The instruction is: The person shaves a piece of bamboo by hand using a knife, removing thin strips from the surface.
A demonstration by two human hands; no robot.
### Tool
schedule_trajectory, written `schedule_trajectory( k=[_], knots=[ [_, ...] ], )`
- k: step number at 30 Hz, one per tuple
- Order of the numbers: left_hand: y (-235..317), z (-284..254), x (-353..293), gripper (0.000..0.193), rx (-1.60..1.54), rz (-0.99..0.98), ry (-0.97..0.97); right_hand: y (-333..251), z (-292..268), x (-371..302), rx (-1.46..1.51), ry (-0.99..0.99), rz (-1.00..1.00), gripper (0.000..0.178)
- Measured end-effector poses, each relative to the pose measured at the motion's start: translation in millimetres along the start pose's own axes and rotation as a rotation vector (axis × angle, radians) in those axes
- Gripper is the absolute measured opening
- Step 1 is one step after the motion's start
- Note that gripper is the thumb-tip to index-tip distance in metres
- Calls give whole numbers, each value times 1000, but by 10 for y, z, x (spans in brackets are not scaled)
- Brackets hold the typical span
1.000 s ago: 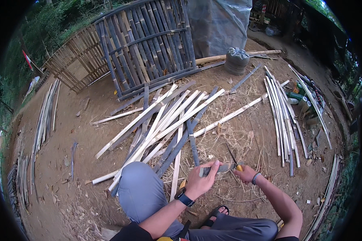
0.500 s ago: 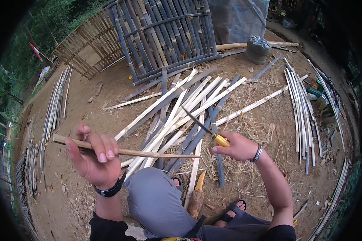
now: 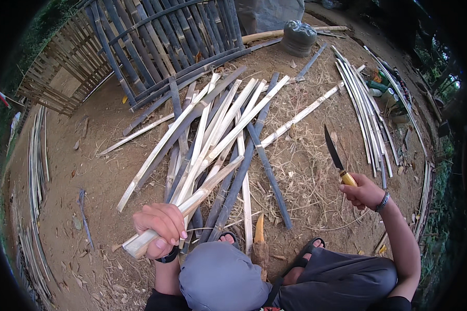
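Observation:
My left hand (image 3: 160,224) is wrapped round a split bamboo strip (image 3: 213,182) near its thick, pale near end. The strip slants forward and right, over the pile of bamboo strips (image 3: 202,142) on the ground. Off to the right, my right hand (image 3: 367,192) grips the yellow handle of a knife (image 3: 333,149). Its dark blade points up and slightly left, apart from the bamboo. Between my feet stands a brown, stump-like piece (image 3: 260,254) with a yellow pointed tip.
Bundles of thin strips (image 3: 366,111) lie at the right and more (image 3: 35,160) at the left. Dark bamboo panels (image 3: 166,41) stand behind the pile, beside a filled plastic sack (image 3: 299,37). Dry shavings (image 3: 316,176) cover the soil. Green cans (image 3: 388,96) lie far right.
My left fingers have closed round the strip, which has swung from lying crosswise to pointing forward. My right hand has moved right, and the knife now points more upright. The view has shifted right.

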State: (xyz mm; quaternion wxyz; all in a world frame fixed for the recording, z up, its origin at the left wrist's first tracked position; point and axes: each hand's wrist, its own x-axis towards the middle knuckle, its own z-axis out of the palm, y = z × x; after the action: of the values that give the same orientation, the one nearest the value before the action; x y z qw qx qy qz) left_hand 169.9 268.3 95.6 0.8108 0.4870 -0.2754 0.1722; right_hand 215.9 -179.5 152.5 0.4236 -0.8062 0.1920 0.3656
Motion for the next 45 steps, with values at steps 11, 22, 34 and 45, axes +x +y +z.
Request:
schedule_trajectory(
  k=[11, 22, 34, 45],
  knots=[
    [126, 117, -66, 29, 106, -78, 112, 58, 734, 624, -223, 79, -350, 30],
    [426, 247, 21, 40, 148, 18, 199, 193, 1480, 1532, -238, -156, -675, 39],
    [184, 546, -269, 35, -2, -75, 148, 585, 1220, 1597, -76, -97, -560, 38],
    [129, 283, -484, 41, 27, -69, 75, 836, 1932, 1098, -301, -160, -879, 32]
  ],
)
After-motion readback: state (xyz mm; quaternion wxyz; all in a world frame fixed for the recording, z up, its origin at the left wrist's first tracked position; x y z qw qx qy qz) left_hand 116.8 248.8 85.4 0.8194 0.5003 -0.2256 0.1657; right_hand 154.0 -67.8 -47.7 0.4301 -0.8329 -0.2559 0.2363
